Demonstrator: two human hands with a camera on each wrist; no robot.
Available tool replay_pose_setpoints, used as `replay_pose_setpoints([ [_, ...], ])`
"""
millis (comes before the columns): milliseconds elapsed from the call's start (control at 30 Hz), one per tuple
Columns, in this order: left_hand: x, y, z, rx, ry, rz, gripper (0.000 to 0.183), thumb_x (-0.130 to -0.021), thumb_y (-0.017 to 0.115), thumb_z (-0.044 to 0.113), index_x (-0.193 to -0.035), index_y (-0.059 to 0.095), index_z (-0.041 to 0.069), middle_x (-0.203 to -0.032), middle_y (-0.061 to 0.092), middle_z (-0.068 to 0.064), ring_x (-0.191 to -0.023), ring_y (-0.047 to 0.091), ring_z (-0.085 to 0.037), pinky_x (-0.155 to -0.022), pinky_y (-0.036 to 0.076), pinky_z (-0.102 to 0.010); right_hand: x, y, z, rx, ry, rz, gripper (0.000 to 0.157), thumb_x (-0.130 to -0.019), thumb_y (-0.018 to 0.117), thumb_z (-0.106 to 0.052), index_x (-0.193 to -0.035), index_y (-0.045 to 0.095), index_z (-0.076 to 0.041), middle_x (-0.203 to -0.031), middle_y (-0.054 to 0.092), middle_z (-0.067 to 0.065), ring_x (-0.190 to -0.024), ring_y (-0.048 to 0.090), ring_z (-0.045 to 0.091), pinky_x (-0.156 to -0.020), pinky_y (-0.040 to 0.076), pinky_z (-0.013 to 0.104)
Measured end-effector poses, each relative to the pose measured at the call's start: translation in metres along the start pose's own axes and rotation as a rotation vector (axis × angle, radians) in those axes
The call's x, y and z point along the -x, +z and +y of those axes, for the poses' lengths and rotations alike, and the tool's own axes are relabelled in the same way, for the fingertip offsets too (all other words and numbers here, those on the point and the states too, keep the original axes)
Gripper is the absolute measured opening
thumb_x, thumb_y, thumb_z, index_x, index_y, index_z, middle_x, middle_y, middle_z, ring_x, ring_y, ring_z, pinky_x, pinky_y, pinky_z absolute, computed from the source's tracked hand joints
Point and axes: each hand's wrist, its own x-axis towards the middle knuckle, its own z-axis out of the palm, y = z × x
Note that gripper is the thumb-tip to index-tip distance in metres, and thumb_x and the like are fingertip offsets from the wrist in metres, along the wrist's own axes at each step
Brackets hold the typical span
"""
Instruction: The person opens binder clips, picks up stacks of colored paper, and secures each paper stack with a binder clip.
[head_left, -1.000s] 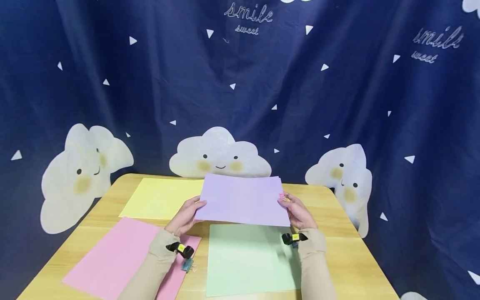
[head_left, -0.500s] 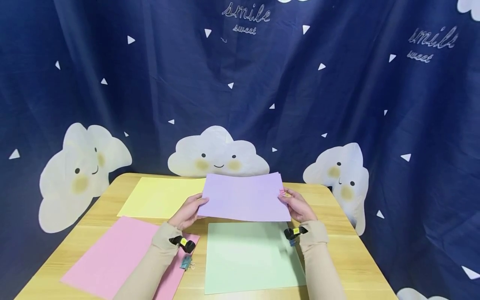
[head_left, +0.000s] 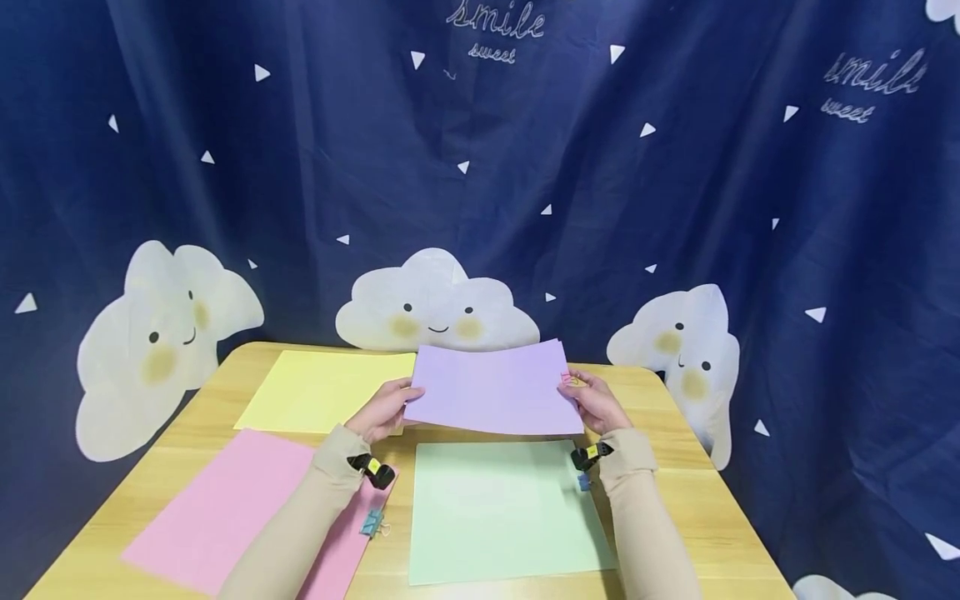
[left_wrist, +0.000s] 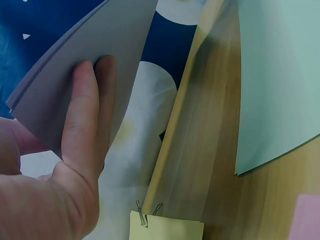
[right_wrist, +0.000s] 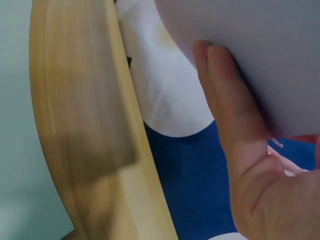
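Lifted over the far part of the table, a stack of purple paper (head_left: pixel 491 390) stretches between both hands, bowed a little along its length. The left hand (head_left: pixel 385 408) pinches its left edge, thumb in front; in the left wrist view two fingers (left_wrist: pixel 81 107) lie straight against the back. At the right edge the right hand (head_left: pixel 597 403) grips the stack beside a pink binder clip (head_left: pixel 567 378). Fingers (right_wrist: pixel 232 95) support the back of the paper in the right wrist view. Green paper (head_left: pixel 502 512) lies on the table below, nearer the person.
Pink paper (head_left: pixel 225 504) with a teal binder clip (head_left: pixel 371 523) lies at the near left, partly under the left forearm. Yellow paper (head_left: pixel 318 387) is at the far left, clipped too (left_wrist: pixel 145 216). A blue clip (head_left: pixel 583 482) sits on the green paper's right edge. Behind hangs a dark blue curtain (head_left: pixel 480 208).
Both hands have raised the purple paper slightly and moved it a bit away from the person. The left hand has shifted a little to the right, and the paper's top edge dips more.
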Motion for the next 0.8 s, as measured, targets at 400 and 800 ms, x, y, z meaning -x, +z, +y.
replay_pose_setpoints([
  [400, -0.009, 0.0, 0.005, -0.069, -0.047, 0.011, 0.047, -0.106, 0.047, 0.003, -0.148, 0.037, -0.016, -0.094, 0.073, 0.002, -0.081, 0.074, -0.008, -0.081, 0.066, -0.03, -0.011, -0.001, 0.003, 0.002, -0.022, 0.104, 0.054, -0.099, 0.059, 0.005, -0.15, 0.042, 0.004, -0.089, 0.067, -0.009, -0.073, 0.066, 0.003, -0.064, 0.059, 0.018],
  [800, -0.012, 0.002, 0.001, -0.076, -0.086, 0.04, 0.051, -0.098, 0.049, -0.01, -0.146, 0.035, -0.023, -0.115, 0.07, -0.021, -0.096, 0.074, -0.02, -0.083, 0.066, -0.031, -0.024, 0.0, 0.009, -0.018, -0.03, 0.191, 0.052, -0.095, 0.061, 0.01, -0.146, 0.047, 0.007, -0.086, 0.064, -0.009, -0.071, 0.063, 0.001, -0.062, 0.057, 0.014],
])
